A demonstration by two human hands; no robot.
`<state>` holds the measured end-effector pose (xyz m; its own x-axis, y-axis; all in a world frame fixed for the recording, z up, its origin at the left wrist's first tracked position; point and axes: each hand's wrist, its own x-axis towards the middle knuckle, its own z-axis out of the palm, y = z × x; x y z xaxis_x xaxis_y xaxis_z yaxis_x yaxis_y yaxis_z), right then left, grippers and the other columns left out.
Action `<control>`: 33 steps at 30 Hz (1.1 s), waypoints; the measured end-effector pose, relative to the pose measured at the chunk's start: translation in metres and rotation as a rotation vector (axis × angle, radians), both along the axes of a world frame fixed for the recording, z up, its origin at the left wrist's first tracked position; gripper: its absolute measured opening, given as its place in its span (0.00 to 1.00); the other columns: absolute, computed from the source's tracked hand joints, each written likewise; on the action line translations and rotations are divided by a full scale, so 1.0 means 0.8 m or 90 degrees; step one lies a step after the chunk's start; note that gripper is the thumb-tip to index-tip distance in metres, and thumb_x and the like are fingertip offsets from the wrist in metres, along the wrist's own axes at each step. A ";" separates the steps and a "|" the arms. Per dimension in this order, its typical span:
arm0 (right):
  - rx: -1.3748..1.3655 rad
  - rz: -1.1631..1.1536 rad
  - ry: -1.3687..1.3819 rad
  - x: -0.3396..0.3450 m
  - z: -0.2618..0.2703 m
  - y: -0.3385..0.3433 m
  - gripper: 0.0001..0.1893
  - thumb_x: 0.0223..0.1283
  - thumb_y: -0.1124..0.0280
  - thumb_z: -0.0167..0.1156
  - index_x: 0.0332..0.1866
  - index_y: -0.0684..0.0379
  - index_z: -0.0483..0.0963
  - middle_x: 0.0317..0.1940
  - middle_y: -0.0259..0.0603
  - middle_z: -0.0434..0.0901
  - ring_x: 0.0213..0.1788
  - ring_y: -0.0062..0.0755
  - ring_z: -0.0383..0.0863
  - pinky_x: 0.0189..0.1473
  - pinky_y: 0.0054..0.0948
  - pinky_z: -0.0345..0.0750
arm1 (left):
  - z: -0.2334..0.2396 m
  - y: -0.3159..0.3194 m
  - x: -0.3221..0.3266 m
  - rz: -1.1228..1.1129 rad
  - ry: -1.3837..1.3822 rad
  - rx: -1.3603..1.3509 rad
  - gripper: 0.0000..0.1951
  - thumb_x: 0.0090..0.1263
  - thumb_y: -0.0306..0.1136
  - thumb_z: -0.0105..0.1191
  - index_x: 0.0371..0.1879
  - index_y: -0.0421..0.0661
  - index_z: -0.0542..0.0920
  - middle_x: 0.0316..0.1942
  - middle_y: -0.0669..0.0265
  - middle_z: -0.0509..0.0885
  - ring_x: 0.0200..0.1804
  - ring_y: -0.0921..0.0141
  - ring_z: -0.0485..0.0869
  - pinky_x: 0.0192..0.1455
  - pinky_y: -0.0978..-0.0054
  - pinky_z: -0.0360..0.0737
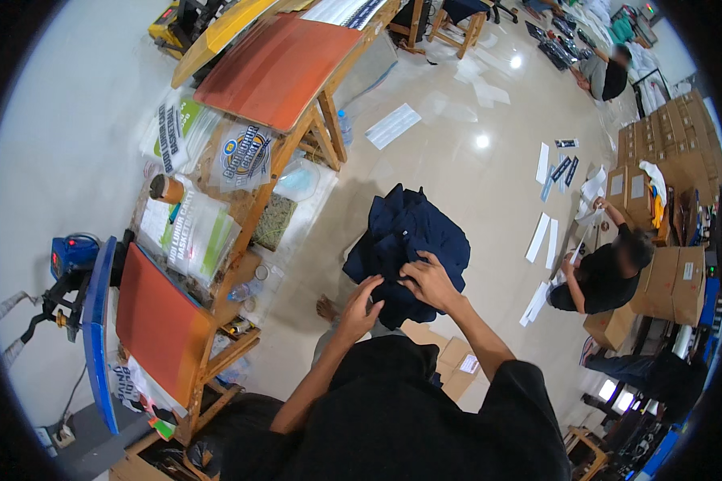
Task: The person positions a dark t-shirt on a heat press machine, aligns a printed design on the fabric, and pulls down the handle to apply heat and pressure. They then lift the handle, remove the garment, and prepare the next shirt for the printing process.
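A heap of navy-blue cloth garments (pixel 424 225) lies in front of me, crumpled and folded over, with a small pale spot near its middle. Over the heap's near part, my right hand (pixel 434 281) has its fingers curled and their tips gathered on the fabric. My left hand (pixel 360 309) is at the heap's near left edge, thumb and fingers apart, fingertips close to the cloth. Whatever supports the heap is hidden beneath it. A bare foot (pixel 327 308) shows to the left of the heap.
Left stands a wooden workbench (pixel 256 225) with heat presses, orange press pads (pixel 162 321) and printed transfer sheets (pixel 201 231). Cardboard (pixel 454 361) lies near my right elbow. To the right, a seated person (pixel 607 270) handles white strips, near stacked cartons (pixel 668 285). Another person (pixel 604 72) sits farther back.
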<state>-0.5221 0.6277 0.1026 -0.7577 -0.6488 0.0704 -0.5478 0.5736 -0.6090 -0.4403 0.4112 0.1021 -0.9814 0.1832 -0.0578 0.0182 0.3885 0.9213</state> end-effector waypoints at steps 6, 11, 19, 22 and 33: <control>-0.042 -0.054 -0.008 -0.006 0.125 0.028 0.09 0.53 0.71 0.68 0.37 0.58 0.77 0.31 0.39 0.82 0.35 0.40 0.80 0.43 0.33 0.72 | 0.050 0.060 -0.076 -0.172 0.141 -0.047 0.14 0.64 0.31 0.62 0.46 0.41 0.78 0.43 0.52 0.83 0.51 0.53 0.81 0.69 0.58 0.68; 0.013 0.024 -0.165 -0.021 0.223 0.063 0.18 0.42 0.57 0.76 0.34 0.59 0.81 0.29 0.37 0.83 0.36 0.41 0.79 0.43 0.37 0.71 | 0.178 0.058 -0.076 -0.232 0.234 -0.050 0.10 0.59 0.33 0.67 0.28 0.43 0.79 0.25 0.60 0.81 0.31 0.60 0.82 0.40 0.64 0.80; 0.091 0.130 -0.183 0.010 0.195 0.068 0.14 0.37 0.73 0.67 0.36 0.60 0.83 0.40 0.41 0.84 0.53 0.39 0.81 0.75 0.53 0.57 | 0.342 -0.075 0.026 -0.233 0.311 -0.087 0.13 0.48 0.31 0.68 0.34 0.53 0.83 0.24 0.74 0.73 0.23 0.75 0.75 0.23 0.76 0.69; -0.179 0.141 -0.219 0.013 0.246 0.033 0.11 0.38 0.77 0.61 0.33 0.63 0.81 0.38 0.42 0.84 0.50 0.41 0.83 0.71 0.52 0.63 | 0.380 -0.152 0.088 -0.158 0.377 -0.098 0.09 0.46 0.33 0.65 0.29 0.48 0.89 0.16 0.74 0.68 0.16 0.76 0.68 0.18 0.77 0.61; -0.415 0.037 -0.031 0.152 0.293 -0.187 0.09 0.44 0.73 0.58 0.29 0.67 0.80 0.25 0.44 0.83 0.28 0.35 0.82 0.37 0.28 0.77 | 0.435 -0.286 0.415 0.657 0.334 -0.348 0.13 0.37 0.16 0.58 0.25 0.40 0.82 0.23 0.62 0.77 0.26 0.67 0.76 0.30 0.75 0.70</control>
